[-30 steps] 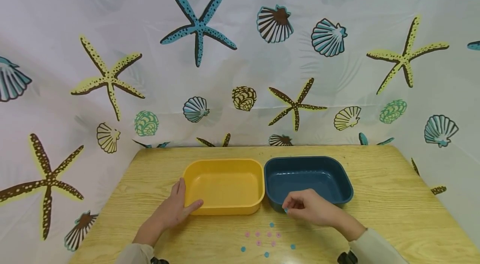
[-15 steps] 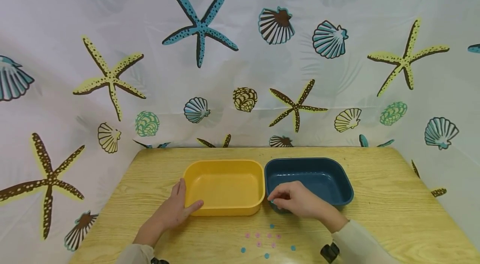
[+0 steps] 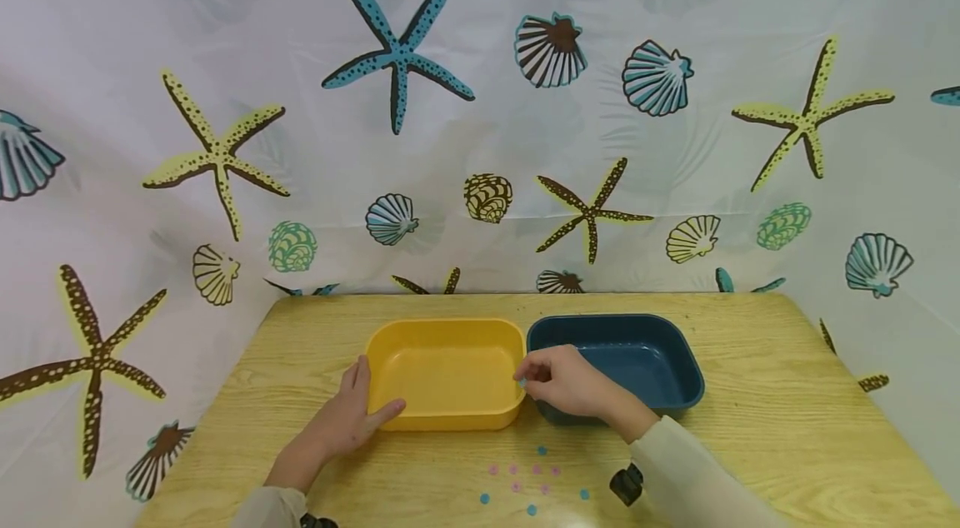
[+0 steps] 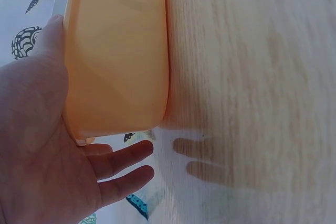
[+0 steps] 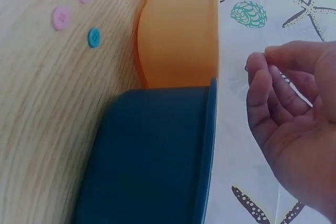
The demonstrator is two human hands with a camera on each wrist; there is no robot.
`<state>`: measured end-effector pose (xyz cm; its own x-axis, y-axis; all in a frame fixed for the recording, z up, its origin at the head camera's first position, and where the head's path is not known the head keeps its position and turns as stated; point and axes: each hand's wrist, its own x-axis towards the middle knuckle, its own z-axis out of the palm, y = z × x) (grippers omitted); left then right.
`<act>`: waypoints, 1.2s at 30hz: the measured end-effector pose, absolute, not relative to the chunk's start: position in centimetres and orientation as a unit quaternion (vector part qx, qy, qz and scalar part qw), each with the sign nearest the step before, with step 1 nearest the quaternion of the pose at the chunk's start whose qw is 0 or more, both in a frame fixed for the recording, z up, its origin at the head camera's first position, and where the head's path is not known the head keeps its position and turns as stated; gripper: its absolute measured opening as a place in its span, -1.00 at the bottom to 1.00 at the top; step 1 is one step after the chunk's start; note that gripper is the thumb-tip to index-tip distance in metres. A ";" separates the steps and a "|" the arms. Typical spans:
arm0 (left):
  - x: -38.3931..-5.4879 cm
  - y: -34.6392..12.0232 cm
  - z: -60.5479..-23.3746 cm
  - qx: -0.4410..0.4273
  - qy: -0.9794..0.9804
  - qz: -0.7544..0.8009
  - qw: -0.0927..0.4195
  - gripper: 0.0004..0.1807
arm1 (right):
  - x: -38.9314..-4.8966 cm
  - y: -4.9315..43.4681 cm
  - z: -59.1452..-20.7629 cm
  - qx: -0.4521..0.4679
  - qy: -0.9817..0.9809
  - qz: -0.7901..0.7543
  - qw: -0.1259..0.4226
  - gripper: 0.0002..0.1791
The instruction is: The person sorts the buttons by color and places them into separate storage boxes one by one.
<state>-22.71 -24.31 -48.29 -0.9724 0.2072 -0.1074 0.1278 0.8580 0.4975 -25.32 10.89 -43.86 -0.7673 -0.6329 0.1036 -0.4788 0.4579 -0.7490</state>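
A small blue button is pinched between the thumb and fingertips of my right hand. That hand hovers where the yellow bin and the dark blue bin meet, with the button at the yellow bin's right rim. In the right wrist view, the fingers mostly hide the button. My left hand rests at the yellow bin's near left corner. Its thumb lies on the front rim, while its other fingers extend rather straight along the left side. No button shows inside either bin.
Several pink buttons and several blue buttons lie on the wooden table in front of the bins. A white cloth printed with starfish and shells hangs behind and at both sides.
My right hand has moved left and slightly away from me, carrying the blue button from the dark blue bin's front edge to the yellow bin's right rim. The left hand stays in place.
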 end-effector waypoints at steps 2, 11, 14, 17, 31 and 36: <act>-22.7 -24.3 -48.3 0.087 0.961 0.250 0.078 0.18 | -25.6 10.5 -43.9 -0.316 0.853 -0.406 0.092 -0.83; -22.7 -24.4 -48.3 0.083 0.962 0.250 0.079 0.17 | -26.9 9.1 -43.5 -0.283 0.862 -0.413 0.082 -0.85; -22.7 -24.4 -48.2 0.082 0.961 0.253 0.081 0.18 | -27.3 8.9 -43.6 -0.279 0.862 -0.414 0.089 -0.84; -22.6 -24.3 -48.1 0.081 0.960 0.257 0.082 0.18 | -27.9 8.6 -43.9 -0.273 0.864 -0.412 0.094 -0.84; -22.5 -24.3 -48.1 0.079 0.959 0.261 0.083 0.15 | -29.8 7.6 -44.5 -0.249 0.874 -0.401 0.111 -0.83; -22.6 -24.4 -48.2 0.076 0.958 0.263 0.083 0.13 | -30.1 7.4 -44.7 -0.250 0.876 -0.398 0.106 -0.77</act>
<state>-22.59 -24.42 -48.15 -0.9747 0.1897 -0.1187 0.1026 0.8503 0.5162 -30.14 7.44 -44.66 -0.8521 -0.5232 0.0127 -0.3536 0.5577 -0.7509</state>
